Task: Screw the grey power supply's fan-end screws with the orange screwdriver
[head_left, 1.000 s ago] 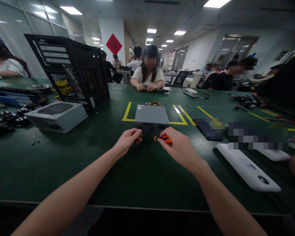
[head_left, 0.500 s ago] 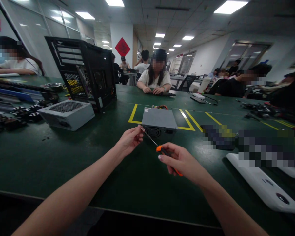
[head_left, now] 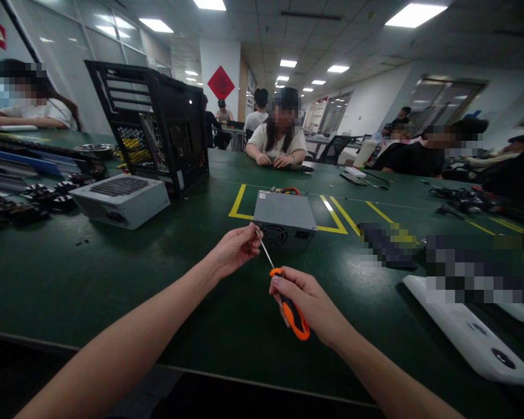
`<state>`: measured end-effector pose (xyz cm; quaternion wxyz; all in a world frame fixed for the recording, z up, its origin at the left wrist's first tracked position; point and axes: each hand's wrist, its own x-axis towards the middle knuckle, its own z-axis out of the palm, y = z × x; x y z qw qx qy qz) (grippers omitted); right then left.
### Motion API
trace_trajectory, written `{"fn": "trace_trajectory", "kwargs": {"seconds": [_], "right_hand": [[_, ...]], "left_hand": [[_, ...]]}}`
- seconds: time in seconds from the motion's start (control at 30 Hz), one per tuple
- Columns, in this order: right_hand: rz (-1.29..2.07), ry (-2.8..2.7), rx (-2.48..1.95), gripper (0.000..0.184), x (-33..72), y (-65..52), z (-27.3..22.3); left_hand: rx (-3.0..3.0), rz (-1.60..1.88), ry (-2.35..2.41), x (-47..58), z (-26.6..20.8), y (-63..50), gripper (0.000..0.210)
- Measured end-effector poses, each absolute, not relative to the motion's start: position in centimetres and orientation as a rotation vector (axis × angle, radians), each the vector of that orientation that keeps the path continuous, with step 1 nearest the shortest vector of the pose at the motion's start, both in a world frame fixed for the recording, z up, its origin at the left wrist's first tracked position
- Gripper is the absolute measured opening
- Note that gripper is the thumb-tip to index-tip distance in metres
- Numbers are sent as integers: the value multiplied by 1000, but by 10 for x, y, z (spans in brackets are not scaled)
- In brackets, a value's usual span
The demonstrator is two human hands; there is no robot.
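Observation:
An orange-and-black screwdriver [head_left: 293, 317] is gripped by its handle in my right hand [head_left: 312, 297]. Its thin metal shaft points up and left to the fingertips of my left hand [head_left: 238, 250]. Those fingers are pinched together at the tip, beside the near left corner of a grey power supply [head_left: 284, 209]. Whatever they pinch is too small to make out. The power supply lies on the green table, its fan grille and socket facing me and coloured wires behind it.
Left of my hands sits a second power supply [head_left: 122, 201] in front of a black computer case [head_left: 174, 128]. A white rounded object [head_left: 467, 326] lies at the right. Yellow tape [head_left: 240, 201] marks the table [head_left: 179, 343]. A person [head_left: 279, 137] sits opposite.
My right hand has shifted left and tilted the screwdriver steeper, showing more of its handle. My left fingers stay pinched at the tip near the power supply. The view has turned slightly.

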<state>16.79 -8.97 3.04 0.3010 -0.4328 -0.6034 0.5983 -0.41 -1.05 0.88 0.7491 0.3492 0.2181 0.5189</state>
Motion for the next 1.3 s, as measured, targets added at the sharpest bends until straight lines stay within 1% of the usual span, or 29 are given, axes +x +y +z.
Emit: {"fn": "trace_trajectory", "kwargs": {"seconds": [0.2,0.4,0.53,0.8,0.9,1.03,1.1,1.3], "right_hand": [[1608,-1596,-1182,29,168,-90,33],[1711,-1509,-1158,27,167,-92,34],[1733,-1459,-1167,27,165,-93,34],[1720,-1379,-1254,28,165,-94,24],[1720,-1358,-1233,29,172,-95,17],[1624,-1278,-1185,29,185,-95,11],[1611,-1196,-1177,27,188,-94,11],[1716,-996,-1090,27,187,-95,10]], "left_hand": [[771,1125,498,-4,8,-10,25],[830,1103,538,-6,7,-8,21],[935,1099,636,-6,7,-6,21],[992,1090,677,-3,4,-8,22],[973,1040,661,7,2,-7,24],[825,1048,710,33,5,0,26],[771,1073,753,48,7,4,24],[747,1115,798,74,3,9,15]]}}
